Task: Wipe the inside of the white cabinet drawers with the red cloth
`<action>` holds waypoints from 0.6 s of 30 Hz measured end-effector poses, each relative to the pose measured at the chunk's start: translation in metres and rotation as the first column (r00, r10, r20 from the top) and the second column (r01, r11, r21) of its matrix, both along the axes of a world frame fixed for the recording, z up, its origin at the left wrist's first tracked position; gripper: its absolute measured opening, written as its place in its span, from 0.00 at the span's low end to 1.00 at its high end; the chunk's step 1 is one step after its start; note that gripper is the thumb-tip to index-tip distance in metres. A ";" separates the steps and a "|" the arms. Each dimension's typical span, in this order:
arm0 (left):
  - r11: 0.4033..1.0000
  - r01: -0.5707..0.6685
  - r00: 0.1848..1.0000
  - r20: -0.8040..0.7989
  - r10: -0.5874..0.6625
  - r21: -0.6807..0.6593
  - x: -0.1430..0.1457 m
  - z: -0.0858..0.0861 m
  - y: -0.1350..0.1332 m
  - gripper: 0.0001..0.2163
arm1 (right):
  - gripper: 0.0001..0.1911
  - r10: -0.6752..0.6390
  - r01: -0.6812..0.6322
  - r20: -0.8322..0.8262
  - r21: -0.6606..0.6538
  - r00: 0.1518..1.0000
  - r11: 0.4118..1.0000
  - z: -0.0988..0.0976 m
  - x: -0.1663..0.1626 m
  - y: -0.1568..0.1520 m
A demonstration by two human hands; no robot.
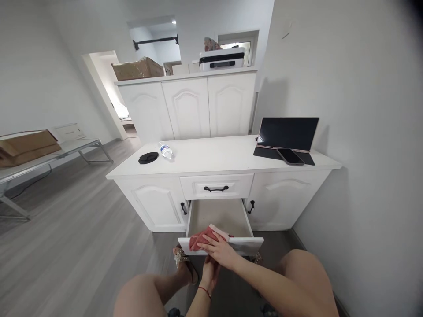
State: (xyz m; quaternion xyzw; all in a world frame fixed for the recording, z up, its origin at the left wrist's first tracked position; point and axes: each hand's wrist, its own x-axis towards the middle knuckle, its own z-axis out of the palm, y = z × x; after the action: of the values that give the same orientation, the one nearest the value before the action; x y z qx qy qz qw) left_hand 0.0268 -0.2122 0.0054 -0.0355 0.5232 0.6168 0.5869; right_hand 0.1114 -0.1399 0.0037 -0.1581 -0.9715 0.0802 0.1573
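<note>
The lower drawer of the white cabinet is pulled out, and its inside shows a bare pale bottom. A red and white cloth is draped over the top edge of the drawer's front panel. My right hand holds the cloth against that edge, fingers stretched across it. Just below the panel is my left hand, with a red cord at the wrist. It is close to the panel's underside, and its fingertips are largely hidden by the right hand and the panel.
On the cabinet top are a plastic bottle, a flat black object, a tablet and a phone. A closed drawer is above the pulled-out one. My knees flank the drawer; a wall stands right.
</note>
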 end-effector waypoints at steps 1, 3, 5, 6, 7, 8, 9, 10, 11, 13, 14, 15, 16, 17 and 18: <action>0.999 0.012 0.999 0.030 -0.013 0.031 0.001 -0.004 -0.002 0.08 | 0.23 -0.004 0.003 0.022 0.052 1.000 0.999 0.000 0.008 0.001; 0.998 0.021 0.997 0.066 -0.024 0.053 0.001 -0.012 -0.003 0.09 | 0.24 -0.008 0.001 0.049 0.140 0.999 0.990 0.000 0.026 0.002; 0.999 0.017 0.998 0.063 -0.019 0.036 -0.001 -0.016 -0.003 0.09 | 0.26 -0.019 0.010 0.046 0.207 0.999 0.978 0.000 0.044 0.004; 1.000 0.020 0.998 0.060 -0.021 0.024 -0.002 -0.018 -0.002 0.10 | 0.27 -0.028 0.018 0.040 0.231 0.999 0.973 -0.001 0.052 0.005; 1.000 0.026 0.998 0.058 -0.026 0.011 -0.003 -0.019 -0.001 0.10 | 0.27 -0.034 0.024 0.037 0.244 0.999 0.969 -0.001 0.059 0.005; 0.999 0.034 0.998 0.058 -0.034 0.001 -0.004 -0.019 -0.001 0.10 | 0.28 -0.036 0.028 0.031 0.241 0.999 0.970 -0.002 0.066 0.006; 0.999 0.042 0.997 0.059 -0.041 -0.008 -0.004 -0.019 0.000 0.10 | 0.28 -0.035 0.030 0.019 0.214 0.999 0.976 -0.001 0.072 0.006; 0.999 0.048 0.997 0.058 -0.047 -0.019 -0.004 -0.019 0.000 0.11 | 0.28 -0.031 0.031 -0.003 0.158 1.000 0.987 -0.001 0.077 0.005; 0.998 0.053 0.997 0.057 -0.051 -0.029 -0.005 -0.019 0.001 0.12 | 0.28 -0.033 0.036 -0.043 0.074 0.999 0.997 0.001 0.083 0.004; 0.997 0.063 0.997 0.056 -0.061 -0.040 -0.006 -0.018 0.001 0.13 | 0.29 -0.072 0.049 -0.148 -0.155 0.986 0.987 0.005 0.093 0.002; 0.997 0.071 0.996 0.056 -0.068 -0.044 -0.007 -0.017 0.001 0.13 | 0.30 -0.115 0.062 -0.180 -0.275 0.977 0.959 0.008 0.098 0.000; 0.995 0.080 0.995 0.056 -0.077 -0.053 -0.008 -0.016 0.001 0.13 | 0.30 -0.159 0.080 -0.180 -0.380 0.971 0.921 0.009 0.104 -0.001; 0.994 0.091 0.995 0.056 -0.088 -0.066 -0.009 -0.015 0.001 0.12 | 0.30 -0.199 0.108 -0.154 -0.459 0.968 0.882 0.010 0.111 -0.003; 0.991 0.102 0.994 0.055 -0.097 -0.081 -0.009 -0.014 0.002 0.12 | 0.30 -0.234 0.147 -0.110 -0.508 0.966 0.849 0.010 0.118 -0.005; 0.989 0.111 0.993 0.053 -0.106 -0.096 -0.010 -0.013 0.002 0.12 | 0.30 -0.267 0.196 -0.061 -0.529 0.962 0.826 0.008 0.125 -0.008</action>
State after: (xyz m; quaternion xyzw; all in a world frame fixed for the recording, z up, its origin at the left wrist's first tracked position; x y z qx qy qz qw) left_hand 0.0168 -0.2103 -0.0075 -0.0510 0.5400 0.5564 0.6295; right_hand 0.2360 -0.1478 0.0118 -0.3056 -0.8747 0.3293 0.1817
